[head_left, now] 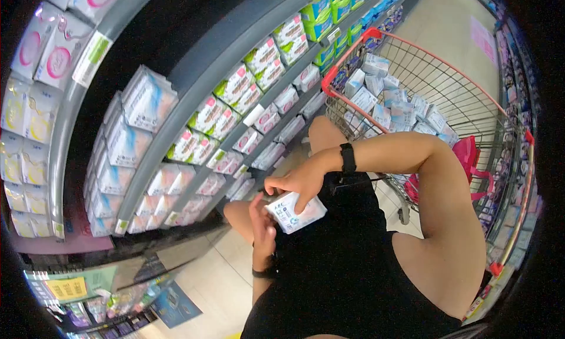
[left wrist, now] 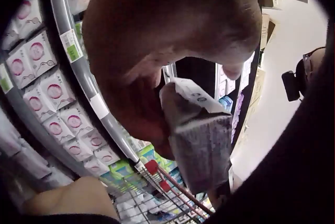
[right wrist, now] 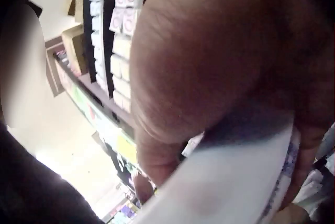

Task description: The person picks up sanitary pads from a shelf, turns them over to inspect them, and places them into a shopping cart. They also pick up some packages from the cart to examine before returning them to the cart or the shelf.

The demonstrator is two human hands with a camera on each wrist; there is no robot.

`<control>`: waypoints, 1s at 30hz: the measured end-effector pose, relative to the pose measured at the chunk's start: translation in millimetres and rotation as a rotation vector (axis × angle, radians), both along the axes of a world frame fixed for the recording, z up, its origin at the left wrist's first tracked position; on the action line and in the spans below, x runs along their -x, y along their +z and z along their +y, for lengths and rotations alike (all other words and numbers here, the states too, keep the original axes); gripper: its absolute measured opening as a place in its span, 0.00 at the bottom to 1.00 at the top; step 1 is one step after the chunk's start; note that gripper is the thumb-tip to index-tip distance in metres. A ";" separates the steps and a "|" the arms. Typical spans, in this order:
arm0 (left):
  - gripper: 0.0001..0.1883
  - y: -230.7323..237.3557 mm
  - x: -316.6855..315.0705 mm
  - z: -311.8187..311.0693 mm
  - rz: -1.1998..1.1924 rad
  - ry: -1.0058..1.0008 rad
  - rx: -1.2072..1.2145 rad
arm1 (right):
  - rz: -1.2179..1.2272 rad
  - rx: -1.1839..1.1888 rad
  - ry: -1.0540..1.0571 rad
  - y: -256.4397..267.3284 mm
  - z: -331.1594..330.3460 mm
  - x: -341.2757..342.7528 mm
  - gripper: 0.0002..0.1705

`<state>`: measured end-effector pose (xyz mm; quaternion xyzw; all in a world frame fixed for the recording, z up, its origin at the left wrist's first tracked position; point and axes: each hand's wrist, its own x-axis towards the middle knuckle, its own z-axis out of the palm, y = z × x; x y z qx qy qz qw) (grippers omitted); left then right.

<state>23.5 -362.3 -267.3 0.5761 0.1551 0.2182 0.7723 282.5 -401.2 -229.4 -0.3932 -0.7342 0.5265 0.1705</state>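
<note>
In the head view a white pack of sanitary pads [head_left: 307, 215], printed in blue with a pale pink area, is held in front of the black-clothed lap. My right hand [head_left: 306, 177] grips it from above, the thumb lying across its printed face. At its left edge, my left hand [head_left: 263, 228] holds the pack with the fingers raised beside it. The left wrist view shows one end of the pack [left wrist: 201, 148] below the left hand [left wrist: 172, 25], a fingertip against its corner. Close up in the right wrist view, the right hand [right wrist: 209, 62] covers part of the white pack [right wrist: 220, 182].
A red-rimmed wire shopping cart [head_left: 435, 54] stands to the right, with several similar packs [head_left: 400, 107] and a pink bag [head_left: 465, 159] inside. Shelves [head_left: 194, 80] of stacked packs run along the left. A dark blue floor mat [head_left: 176, 305] lies at the lower left.
</note>
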 end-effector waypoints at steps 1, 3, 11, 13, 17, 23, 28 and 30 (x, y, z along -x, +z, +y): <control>0.45 -1.1 -1.1 1.9 0.068 0.056 -0.103 | 0.053 -0.029 -0.046 -4.7 -0.7 5.4 0.40; 0.38 5.1 -2.9 0.5 0.249 0.162 -0.248 | 0.159 -0.088 -0.137 -12.3 1.3 13.9 0.39; 0.28 9.7 -12.3 -2.5 0.328 0.476 -0.483 | 0.381 0.275 -0.369 -18.3 18.8 -5.5 0.21; 0.26 9.7 -16.3 0.6 0.329 0.513 -0.504 | 0.426 0.249 -0.327 -20.8 19.8 -5.8 0.21; 0.27 -8.6 -8.8 0.8 0.227 0.431 0.046 | 0.635 0.554 -0.357 -8.1 13.4 -3.7 0.19; 0.42 -32.2 -6.0 2.6 0.196 0.351 0.256 | 0.901 0.879 -0.443 -28.8 14.4 2.5 0.17; 0.29 -39.3 -8.5 0.8 0.190 0.459 0.051 | 0.786 0.813 -0.494 -35.8 20.7 0.9 0.19; 0.23 -18.4 -16.5 0.2 0.305 0.585 -0.348 | 0.595 0.586 -0.446 -49.1 27.6 -0.2 0.21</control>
